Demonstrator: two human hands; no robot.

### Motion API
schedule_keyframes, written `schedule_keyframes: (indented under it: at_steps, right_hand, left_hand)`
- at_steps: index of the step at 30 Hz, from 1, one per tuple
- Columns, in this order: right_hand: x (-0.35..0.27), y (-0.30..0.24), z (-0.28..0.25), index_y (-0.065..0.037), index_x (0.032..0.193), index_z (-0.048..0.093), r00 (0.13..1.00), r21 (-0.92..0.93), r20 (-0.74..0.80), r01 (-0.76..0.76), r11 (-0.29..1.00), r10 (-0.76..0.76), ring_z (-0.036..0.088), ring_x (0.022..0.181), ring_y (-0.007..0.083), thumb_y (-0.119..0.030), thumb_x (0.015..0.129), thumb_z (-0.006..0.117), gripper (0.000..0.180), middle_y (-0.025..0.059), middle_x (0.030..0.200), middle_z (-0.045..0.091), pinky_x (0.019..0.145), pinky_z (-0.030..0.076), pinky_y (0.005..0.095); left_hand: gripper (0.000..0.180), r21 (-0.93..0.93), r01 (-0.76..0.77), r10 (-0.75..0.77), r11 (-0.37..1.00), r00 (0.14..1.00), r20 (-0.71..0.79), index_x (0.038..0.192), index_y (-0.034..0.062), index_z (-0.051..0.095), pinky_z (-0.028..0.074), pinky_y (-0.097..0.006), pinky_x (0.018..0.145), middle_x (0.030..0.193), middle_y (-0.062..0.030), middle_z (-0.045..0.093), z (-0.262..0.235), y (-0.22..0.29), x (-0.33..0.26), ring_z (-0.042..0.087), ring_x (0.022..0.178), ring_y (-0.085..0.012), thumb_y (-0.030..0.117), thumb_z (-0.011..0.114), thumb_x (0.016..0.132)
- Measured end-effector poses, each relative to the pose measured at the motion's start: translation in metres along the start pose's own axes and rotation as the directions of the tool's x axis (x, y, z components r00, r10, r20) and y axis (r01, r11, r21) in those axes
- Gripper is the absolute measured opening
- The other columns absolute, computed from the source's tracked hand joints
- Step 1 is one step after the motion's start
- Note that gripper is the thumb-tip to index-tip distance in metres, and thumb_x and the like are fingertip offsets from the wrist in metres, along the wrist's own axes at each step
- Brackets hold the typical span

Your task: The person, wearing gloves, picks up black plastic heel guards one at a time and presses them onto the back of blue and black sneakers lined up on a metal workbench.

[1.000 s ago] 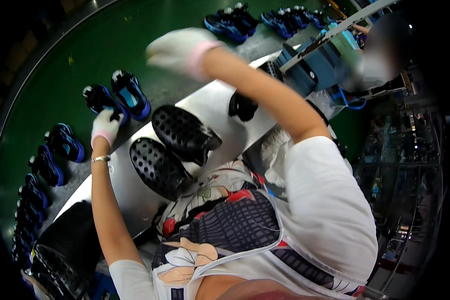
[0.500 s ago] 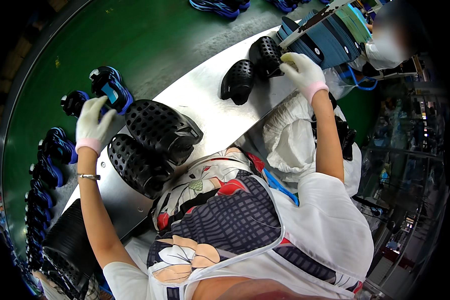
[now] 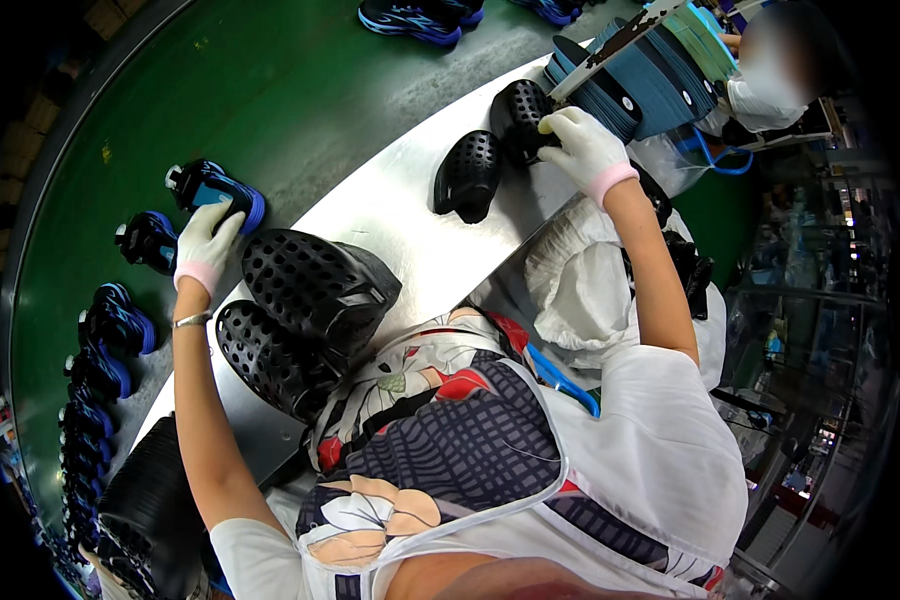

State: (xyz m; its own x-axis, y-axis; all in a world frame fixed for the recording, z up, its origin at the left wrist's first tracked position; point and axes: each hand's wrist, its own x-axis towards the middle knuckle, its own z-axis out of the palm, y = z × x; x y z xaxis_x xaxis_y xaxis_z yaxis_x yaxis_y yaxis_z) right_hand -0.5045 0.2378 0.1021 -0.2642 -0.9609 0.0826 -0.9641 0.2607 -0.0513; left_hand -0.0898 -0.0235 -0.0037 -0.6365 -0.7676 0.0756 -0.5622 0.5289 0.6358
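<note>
Since the earlier frame, our left hand (image 3: 205, 248) has come down to a black shoe (image 3: 203, 187) with a bright blue sole on the green belt (image 3: 300, 100), and our right hand (image 3: 588, 153) has shifted left to the farther of two black caps (image 3: 468, 172) full of round holes on the metal table (image 3: 395, 225). Our hands are well apart, fingers bent, and we cannot tell whether either is clamped on anything. Bigger black caps (image 3: 300, 275) sit between our left hand and apron (image 3: 460, 425), while a chipped post (image 3: 615, 50) stands just beyond our right.
</note>
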Motion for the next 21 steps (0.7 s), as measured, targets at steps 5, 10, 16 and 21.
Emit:
schedule_keyframes:
  at_steps: [5, 10, 16, 21]
  right_hand:
    - [0.001, -0.023, -0.042, -0.007, 0.100, 0.062, 0.995, 0.076, -0.090, -0.026, 0.997, 0.033, 0.061, 0.086, 0.0230, -0.018, 0.076, 0.070, 0.027, 0.0080, 0.100, 0.060, 0.078, 0.049, 0.0318]
    - [0.044, -0.100, -0.063, -0.007, 0.099, 0.063, 0.899, 0.204, -0.327, 0.367, 0.907, -0.290, 0.060, 0.089, 0.0246, -0.018, 0.074, 0.073, 0.029, 0.0077, 0.099, 0.061, 0.079, 0.050, 0.0324]
    - [0.108, -0.235, -0.061, -0.011, 0.099, 0.067, 0.671, 0.364, -0.265, 0.734, 0.573, -0.692, 0.059, 0.101, 0.0275, -0.029, 0.078, 0.065, 0.027, 0.0094, 0.103, 0.062, 0.085, 0.050, 0.0373]
    - [0.113, -0.276, -0.061, -0.009, 0.098, 0.065, 0.714, 0.403, -0.033, 0.650, 0.645, -0.699, 0.060, 0.098, 0.0288, -0.029, 0.079, 0.063, 0.027, 0.0119, 0.105, 0.061, 0.082, 0.051, 0.0378]
  left_hand:
    - [0.032, -0.063, -0.015, 0.010, 0.998, 0.997, -0.081, 0.111, 0.0017, 0.063, 0.047, -0.032, 0.087, 0.108, -0.0135, 0.062, -0.012, 0.010, -0.006, 0.061, 0.096, -0.0268, 0.022, 0.063, 0.086]
    - [0.036, -0.563, 0.117, -0.150, 0.818, 0.989, -0.011, 0.121, -0.0001, 0.059, 0.050, -0.022, 0.074, 0.112, -0.0089, 0.061, -0.043, 0.044, 0.003, 0.060, 0.091, -0.0117, 0.023, 0.057, 0.094]
    - [0.059, -0.995, 0.094, 0.296, -0.038, 0.952, 0.079, 0.143, 0.0002, 0.029, 0.042, -0.037, 0.102, 0.137, -0.0150, 0.043, -0.055, 0.042, -0.006, 0.049, 0.120, -0.0248, 0.035, 0.047, 0.099]
    - [0.051, -0.980, -0.017, 0.161, -0.200, 0.986, -0.050, 0.138, 0.0001, 0.036, 0.036, -0.040, 0.109, 0.137, -0.0129, 0.044, -0.049, 0.033, -0.029, 0.044, 0.126, -0.0251, 0.033, 0.044, 0.100]
